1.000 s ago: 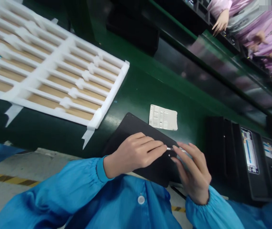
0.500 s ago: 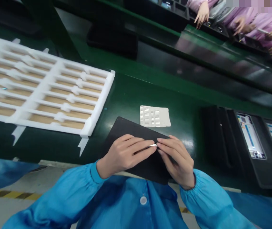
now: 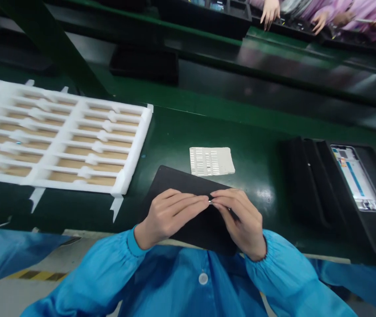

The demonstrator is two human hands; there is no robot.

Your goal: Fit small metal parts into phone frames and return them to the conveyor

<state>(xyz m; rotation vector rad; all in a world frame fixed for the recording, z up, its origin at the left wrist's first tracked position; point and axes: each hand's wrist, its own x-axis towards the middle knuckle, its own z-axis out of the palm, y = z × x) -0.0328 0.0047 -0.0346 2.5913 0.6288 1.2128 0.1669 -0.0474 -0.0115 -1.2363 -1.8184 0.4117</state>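
Note:
My left hand [image 3: 174, 215] and my right hand [image 3: 242, 220] meet fingertip to fingertip above a black flat pad [image 3: 194, 226]. Between the fingertips a small shiny white piece [image 3: 211, 202] shows; both hands pinch it, and most of it is hidden. Its exact kind I cannot make out. The pad lies at a slant at the table's front edge. Just beyond it is a light card sheet [image 3: 223, 160] carrying rows of small silvery strips, with the right part bare.
A white foam frame tray [image 3: 138, 145] with tan-bottomed slots lies on the green table [image 3: 171, 132] at left. Black holders [image 3: 368, 229] with phone frames [image 3: 356, 178] stand at right. Across the bench, a co-worker's hand [image 3: 270, 13] and pink sleeves show.
The fingertips have drawn closer together, and less of the white piece shows between them. The camera view has shifted a little; the tray and card lie as before.

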